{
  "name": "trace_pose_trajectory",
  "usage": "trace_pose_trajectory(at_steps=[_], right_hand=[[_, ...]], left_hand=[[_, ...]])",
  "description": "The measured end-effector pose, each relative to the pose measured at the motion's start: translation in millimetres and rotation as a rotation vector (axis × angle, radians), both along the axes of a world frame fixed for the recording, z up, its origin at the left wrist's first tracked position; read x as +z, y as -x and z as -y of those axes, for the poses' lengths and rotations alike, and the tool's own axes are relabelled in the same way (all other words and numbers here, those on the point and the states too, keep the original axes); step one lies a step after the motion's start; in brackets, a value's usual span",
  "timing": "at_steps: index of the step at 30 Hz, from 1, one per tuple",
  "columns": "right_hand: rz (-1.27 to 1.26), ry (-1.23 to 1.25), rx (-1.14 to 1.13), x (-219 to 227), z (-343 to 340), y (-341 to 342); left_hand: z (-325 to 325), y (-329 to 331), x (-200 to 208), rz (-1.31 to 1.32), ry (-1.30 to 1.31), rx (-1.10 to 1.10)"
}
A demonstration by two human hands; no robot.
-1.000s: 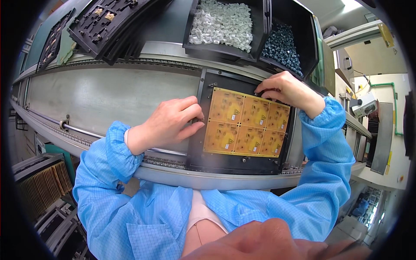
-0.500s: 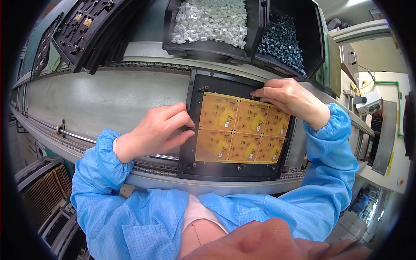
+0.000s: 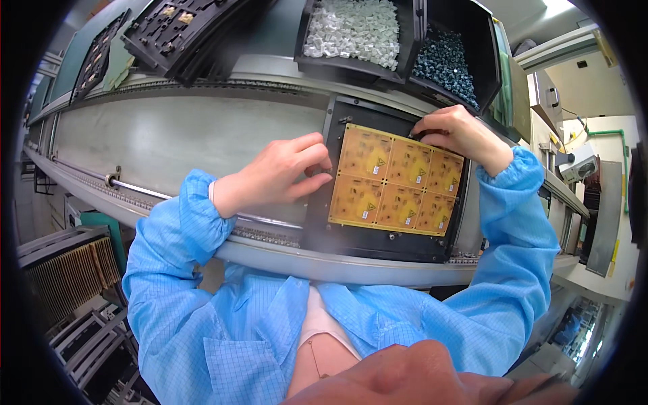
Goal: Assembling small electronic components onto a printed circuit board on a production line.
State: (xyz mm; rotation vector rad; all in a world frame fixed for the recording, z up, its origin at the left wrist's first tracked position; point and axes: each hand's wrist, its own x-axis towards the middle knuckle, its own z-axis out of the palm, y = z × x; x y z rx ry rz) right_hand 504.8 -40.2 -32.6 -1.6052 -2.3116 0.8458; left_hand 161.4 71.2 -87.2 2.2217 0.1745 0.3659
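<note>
Hands are working at one black carrier plate (image 3: 378, 239) lying on the conveyor bench (image 3: 169, 145). One yellow circuit panel (image 3: 395, 182), divided into six small boards in two rows of three, is sitting in the carrier's recess. Left hand (image 3: 273, 177) is resting at the panel's left edge, fingers curled loosely and touching the carrier, gripping nothing. Right hand (image 3: 459, 135) is pressing its bent fingertips on the panel's far right corner. Two black bins are standing beyond: one (image 3: 354, 30) holding white parts, one (image 3: 449, 61) holding dark blue parts. Two black trays (image 3: 172, 30) are leaning far left.
</note>
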Motion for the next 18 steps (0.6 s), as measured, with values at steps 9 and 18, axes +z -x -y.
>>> trace_pose_trajectory(at_steps=[9,18], right_hand=[[0.076,-0.189,0.012,-7,7,0],[0.159,-0.456,-0.299,16,46,16]], left_hand=[[-5,-6,-2,0.045,0.010,-0.031],[-8,2,-3,0.026,-0.017,0.003]])
